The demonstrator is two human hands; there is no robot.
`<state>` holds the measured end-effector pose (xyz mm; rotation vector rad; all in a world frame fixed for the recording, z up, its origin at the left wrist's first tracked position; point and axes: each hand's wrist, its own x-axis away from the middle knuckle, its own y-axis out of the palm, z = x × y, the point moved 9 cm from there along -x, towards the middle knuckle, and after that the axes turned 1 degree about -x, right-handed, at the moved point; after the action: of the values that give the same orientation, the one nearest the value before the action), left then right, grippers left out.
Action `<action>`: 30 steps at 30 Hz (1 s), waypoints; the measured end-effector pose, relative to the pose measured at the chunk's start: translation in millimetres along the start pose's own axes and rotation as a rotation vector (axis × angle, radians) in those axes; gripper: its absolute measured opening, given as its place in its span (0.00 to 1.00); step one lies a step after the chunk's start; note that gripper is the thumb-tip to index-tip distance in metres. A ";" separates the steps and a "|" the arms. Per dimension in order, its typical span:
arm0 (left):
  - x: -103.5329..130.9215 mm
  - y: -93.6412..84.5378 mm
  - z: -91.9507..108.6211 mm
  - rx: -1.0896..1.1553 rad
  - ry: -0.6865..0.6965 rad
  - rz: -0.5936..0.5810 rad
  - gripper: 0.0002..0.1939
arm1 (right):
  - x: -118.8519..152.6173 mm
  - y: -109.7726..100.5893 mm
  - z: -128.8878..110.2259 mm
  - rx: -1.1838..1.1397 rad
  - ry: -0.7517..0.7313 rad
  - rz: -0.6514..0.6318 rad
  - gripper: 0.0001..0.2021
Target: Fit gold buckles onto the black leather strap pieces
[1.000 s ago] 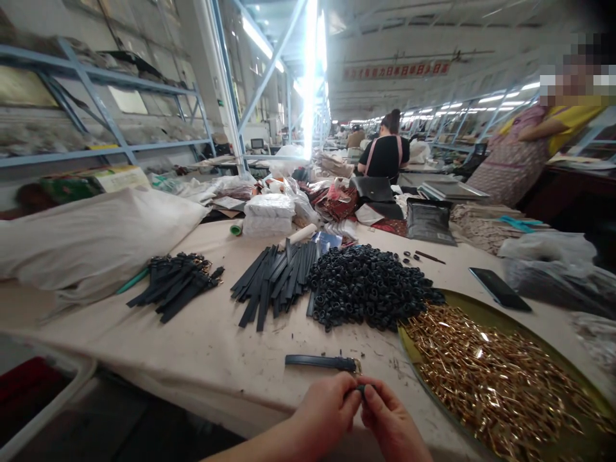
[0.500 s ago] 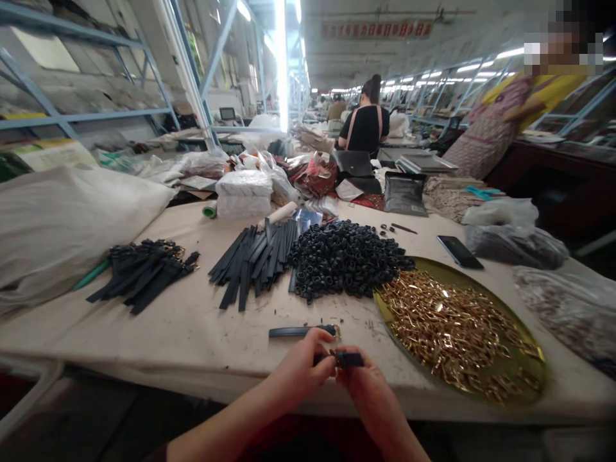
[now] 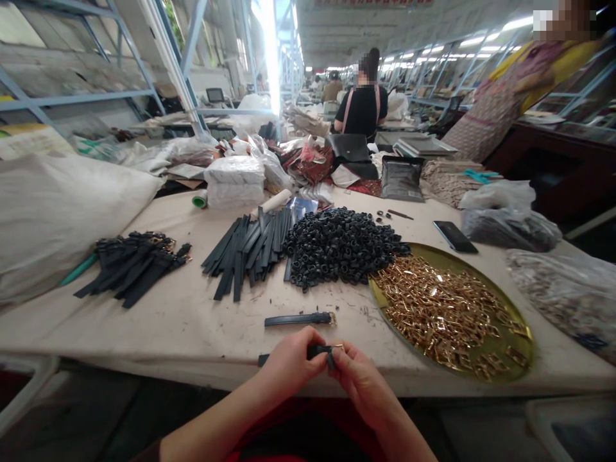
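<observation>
Black strap (image 3: 294, 319) lies between left hand (image 3: 293, 354) and loop pile (image 3: 339, 250).

Pale table (image 3: 192, 324): black straps (image 3: 238, 266), heaped black loops (image 3: 337, 247), round tray (image 3: 526, 340), phone (image 3: 455, 236).

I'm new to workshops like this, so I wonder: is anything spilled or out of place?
Slightly: a few black loops lie apart from their pile, and dark crumbs dot the tabletop, looking untidy. No damage stands out; the strap in the left hand is partly hidden.
</observation>
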<state>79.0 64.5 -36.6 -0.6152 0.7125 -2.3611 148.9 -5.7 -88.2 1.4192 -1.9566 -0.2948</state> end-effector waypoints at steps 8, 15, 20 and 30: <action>4.0 11.8 11.7 0.397 0.008 -0.228 0.14 | 5.5 -31.6 -37.0 0.580 -0.302 0.355 0.17; 1.6 39.7 5.5 0.598 -0.068 -0.401 0.14 | 12.0 -15.4 -28.5 0.902 -0.333 0.146 0.11; 4.4 37.7 1.4 0.629 -0.078 -0.428 0.16 | 14.7 -9.6 -29.4 1.026 -0.372 0.126 0.09; 14.1 45.8 2.9 0.451 -0.037 -0.393 0.14 | 28.3 -5.4 -18.6 1.086 -0.410 0.022 0.07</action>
<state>88.8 23.2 -58.9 -0.6360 0.0240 -2.7335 160.4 -29.4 -66.3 2.0846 -2.6238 0.6528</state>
